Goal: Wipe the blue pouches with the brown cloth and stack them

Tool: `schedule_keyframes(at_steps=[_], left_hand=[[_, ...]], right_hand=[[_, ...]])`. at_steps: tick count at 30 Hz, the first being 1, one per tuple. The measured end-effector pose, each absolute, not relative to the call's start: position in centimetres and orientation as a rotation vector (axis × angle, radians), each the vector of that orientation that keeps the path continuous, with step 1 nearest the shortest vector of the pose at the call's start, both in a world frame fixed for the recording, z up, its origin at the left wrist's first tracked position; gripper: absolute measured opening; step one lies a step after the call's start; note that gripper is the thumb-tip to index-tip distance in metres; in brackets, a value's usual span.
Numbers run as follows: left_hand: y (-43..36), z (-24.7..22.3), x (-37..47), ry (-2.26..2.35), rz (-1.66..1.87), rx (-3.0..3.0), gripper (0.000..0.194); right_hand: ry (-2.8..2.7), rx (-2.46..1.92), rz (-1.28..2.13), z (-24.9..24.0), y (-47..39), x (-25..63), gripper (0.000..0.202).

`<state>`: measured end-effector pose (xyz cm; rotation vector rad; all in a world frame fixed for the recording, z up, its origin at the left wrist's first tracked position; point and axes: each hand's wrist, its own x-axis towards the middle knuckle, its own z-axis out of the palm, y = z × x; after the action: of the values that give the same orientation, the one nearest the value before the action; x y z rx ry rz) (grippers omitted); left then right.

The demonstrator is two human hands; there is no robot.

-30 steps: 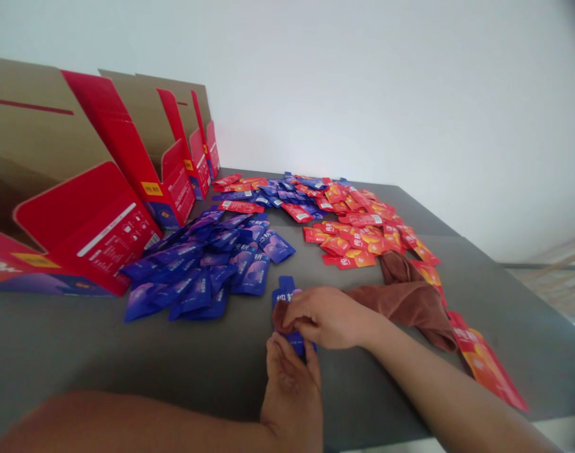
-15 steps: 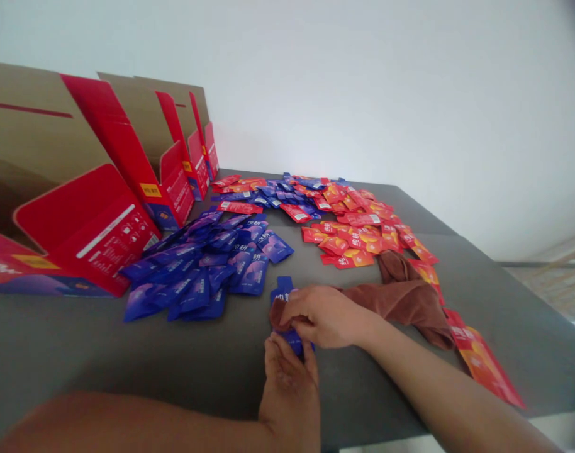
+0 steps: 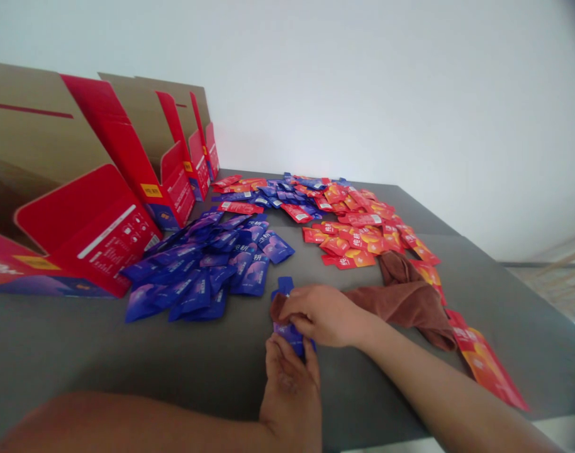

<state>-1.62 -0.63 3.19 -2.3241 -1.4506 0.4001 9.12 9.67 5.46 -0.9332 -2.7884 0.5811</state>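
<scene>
A blue pouch [image 3: 294,340] lies on the grey table, its narrow spout end pointing away from me. My left hand [image 3: 290,384] grips its near end between thumb and fingers. Bunched brown cloth [image 3: 401,302] is pinched in my right hand [image 3: 323,314], which presses a fold of it on the pouch's upper part; the rest trails off to the right. Left of the hands is a heap of blue pouches [image 3: 197,270]. Red and orange pouches [image 3: 358,236] are piled beyond the cloth.
Open red cardboard boxes [image 3: 99,239] stand in a row along the left. A mixed pile of blue and red pouches [image 3: 287,192] is at the table's far end. One large red pouch [image 3: 488,362] lies near the right edge. A white wall rises behind.
The cloth fold in my right hand has shifted slightly on the pouch, covering more of its upper print and baring some of the middle. My left hand has hardly moved.
</scene>
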Motion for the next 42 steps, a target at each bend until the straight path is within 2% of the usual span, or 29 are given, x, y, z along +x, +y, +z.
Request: schedule_keyframes(at_steps=[5,11,19,26,34,42], left_hand=[[-0.5,2.9,-1.5,-1.437,0.444,-2.262,0.045],[-0.5,3.1,-1.5,-1.431,0.49,-2.31,0.045],[-0.2,3.3,-1.4,-1.432,0.462,-2.266,0.044],[-0.7,2.7,-1.6,-1.433,0.43,-2.296,0.044],[-0.8,2.2,-1.7,-1.442,0.402,-2.258,0.043],[-0.9,1.7,-1.8,-1.444,0.342,-2.293,0.042]], right_hand=[[-2.664,-1.165,0.454,5.1,10.7,9.9,0.022],[-2.81,-0.771,0.684,5.7,9.4,9.2,0.024],[-2.637,-1.18,0.499,4.9,10.9,10.1,0.022],[-2.812,-0.779,0.702,5.7,9.3,9.2,0.024],[-2.652,-1.185,0.429,4.9,11.1,10.2,0.022],[-2.785,-0.865,0.686,5.8,9.6,9.7,0.023]])
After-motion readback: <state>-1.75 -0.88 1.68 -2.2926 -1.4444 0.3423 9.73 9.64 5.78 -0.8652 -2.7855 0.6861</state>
